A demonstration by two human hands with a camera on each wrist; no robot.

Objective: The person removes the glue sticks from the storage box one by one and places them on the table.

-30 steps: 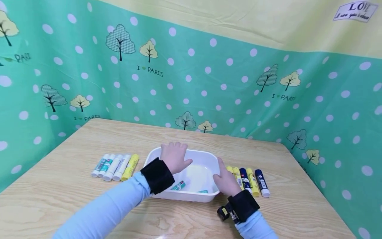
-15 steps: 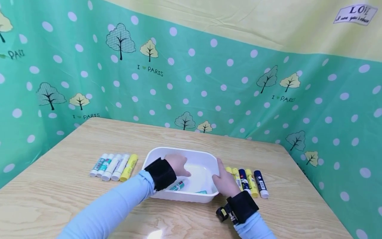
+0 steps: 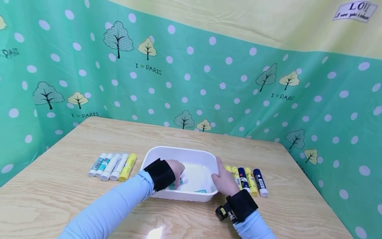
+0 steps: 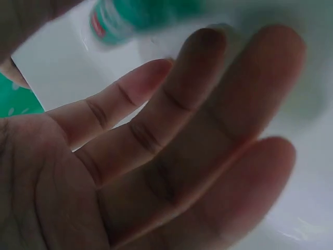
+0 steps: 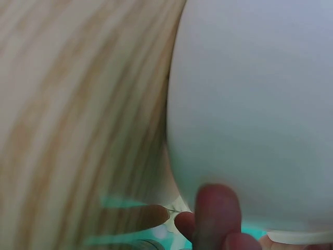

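A white plastic tub (image 3: pixel 191 196) stands mid-table with teal glue sticks inside. My left hand (image 3: pixel 176 168) reaches down into it from the left, over a teal glue stick (image 3: pixel 172 187) that it partly covers. In the left wrist view this glue stick (image 4: pixel 151 13) is blurred beyond the loosely bent fingers (image 4: pixel 200 73), which are not closed round it. Another teal glue stick (image 3: pixel 201 191) lies by the tub's near wall. My right hand (image 3: pixel 226 181) grips the tub's right side, thumb at the rim; in the right wrist view a finger (image 5: pixel 218 213) touches the white wall.
On the wooden table (image 3: pixel 179 222), a row of white, teal and yellow glue sticks (image 3: pixel 113 166) lies left of the tub. Yellow and navy glue sticks (image 3: pixel 250 181) lie to the right, close to my right hand. A green patterned curtain (image 3: pixel 185 83) hangs behind the table.
My left hand has come down from above the tub's far side into the tub, to the teal glue stick. My right hand has stayed at the tub's right side.
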